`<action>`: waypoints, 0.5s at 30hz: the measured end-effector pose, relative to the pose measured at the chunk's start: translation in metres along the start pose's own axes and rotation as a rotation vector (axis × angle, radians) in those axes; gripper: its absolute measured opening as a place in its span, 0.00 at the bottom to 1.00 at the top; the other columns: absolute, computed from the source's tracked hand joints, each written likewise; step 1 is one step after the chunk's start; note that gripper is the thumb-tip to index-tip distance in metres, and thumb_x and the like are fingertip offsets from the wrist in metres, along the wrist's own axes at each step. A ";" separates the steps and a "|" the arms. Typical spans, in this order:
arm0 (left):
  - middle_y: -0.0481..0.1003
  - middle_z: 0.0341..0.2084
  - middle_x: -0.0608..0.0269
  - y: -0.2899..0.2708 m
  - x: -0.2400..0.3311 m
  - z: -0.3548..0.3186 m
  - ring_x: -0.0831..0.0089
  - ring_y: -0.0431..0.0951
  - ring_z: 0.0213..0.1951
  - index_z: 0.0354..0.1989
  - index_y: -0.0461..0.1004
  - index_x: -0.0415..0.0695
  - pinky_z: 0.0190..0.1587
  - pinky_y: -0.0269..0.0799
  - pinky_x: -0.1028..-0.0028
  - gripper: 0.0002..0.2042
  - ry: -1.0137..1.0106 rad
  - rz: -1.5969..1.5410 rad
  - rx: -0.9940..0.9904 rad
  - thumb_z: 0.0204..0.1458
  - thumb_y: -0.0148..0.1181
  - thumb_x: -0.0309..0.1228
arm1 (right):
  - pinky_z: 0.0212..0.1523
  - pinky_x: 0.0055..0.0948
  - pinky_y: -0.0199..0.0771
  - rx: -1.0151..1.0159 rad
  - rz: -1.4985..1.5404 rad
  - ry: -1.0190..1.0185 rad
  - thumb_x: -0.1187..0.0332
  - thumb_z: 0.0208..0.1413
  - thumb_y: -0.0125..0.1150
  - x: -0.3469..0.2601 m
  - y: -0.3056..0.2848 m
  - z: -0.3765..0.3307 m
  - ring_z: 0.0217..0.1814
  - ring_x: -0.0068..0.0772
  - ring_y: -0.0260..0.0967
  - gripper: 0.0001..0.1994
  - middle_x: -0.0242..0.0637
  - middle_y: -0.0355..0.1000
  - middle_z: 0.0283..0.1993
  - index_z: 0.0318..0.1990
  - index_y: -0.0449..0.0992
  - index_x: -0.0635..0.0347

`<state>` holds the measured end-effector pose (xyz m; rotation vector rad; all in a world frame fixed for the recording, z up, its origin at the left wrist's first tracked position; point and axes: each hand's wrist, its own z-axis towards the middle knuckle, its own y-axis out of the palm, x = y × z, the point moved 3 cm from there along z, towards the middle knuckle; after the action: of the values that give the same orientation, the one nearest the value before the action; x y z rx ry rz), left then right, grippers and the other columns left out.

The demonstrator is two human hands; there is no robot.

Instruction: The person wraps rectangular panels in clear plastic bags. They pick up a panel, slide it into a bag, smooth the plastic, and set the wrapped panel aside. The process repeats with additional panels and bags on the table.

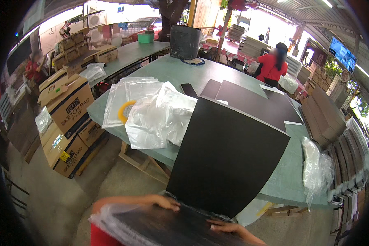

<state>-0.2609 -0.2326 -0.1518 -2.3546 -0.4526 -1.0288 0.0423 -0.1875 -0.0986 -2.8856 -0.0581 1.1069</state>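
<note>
In front of me is a clear plastic bag (123, 221) with something dark and flat inside, blurred by motion. My left hand (167, 202) grips its far edge with curled fingers. On the right, my right hand (224, 226) holds the same bag, fingers bent over its dark surface. Just beyond both hands, a large black board (229, 156) slopes down from the table toward me. Its lower end meets the bag's edge, and I cannot tell whether it goes inside. More dark boards (250, 100) lie behind it on the green table (151, 71).
Clear plastic bags (160, 117) and a yellow tape roll (125, 111) lie left of the boards, near a dark phone (188, 90). Cardboard boxes (69, 108) are stacked at left. Wrapped boards (348, 160) stand at right. A person in red (272, 65) works beyond the table.
</note>
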 end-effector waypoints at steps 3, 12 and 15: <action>0.72 0.36 0.55 -0.076 -0.016 -0.007 0.62 0.70 0.40 0.40 0.72 0.44 0.42 0.65 0.68 0.17 -0.056 0.378 0.094 0.43 0.53 0.40 | 0.62 0.42 0.31 0.030 0.005 0.049 0.35 0.46 0.35 0.057 -0.029 0.029 0.66 0.41 0.29 0.40 0.43 0.36 0.64 0.60 0.47 0.55; 0.71 0.23 0.51 -0.250 0.074 -0.060 0.55 0.71 0.30 0.29 0.69 0.39 0.35 0.66 0.63 0.09 0.283 0.833 1.271 0.40 0.53 0.32 | 0.58 0.35 0.42 -0.077 0.349 0.163 0.40 0.49 0.40 0.051 -0.025 0.027 0.61 0.39 0.43 0.35 0.42 0.47 0.59 0.58 0.52 0.57; 0.70 0.24 0.51 -0.258 0.052 -0.038 0.54 0.71 0.31 0.31 0.68 0.39 0.37 0.65 0.62 0.09 0.041 0.707 1.132 0.41 0.52 0.29 | 0.58 0.36 0.43 0.216 0.122 0.154 0.42 0.49 0.42 0.046 -0.022 0.024 0.60 0.39 0.45 0.33 0.43 0.51 0.57 0.56 0.56 0.57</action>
<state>-0.3755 -0.0422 -0.0054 -1.2768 -0.0876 -0.3044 0.0600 -0.1628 -0.1457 -2.7973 0.2325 0.8431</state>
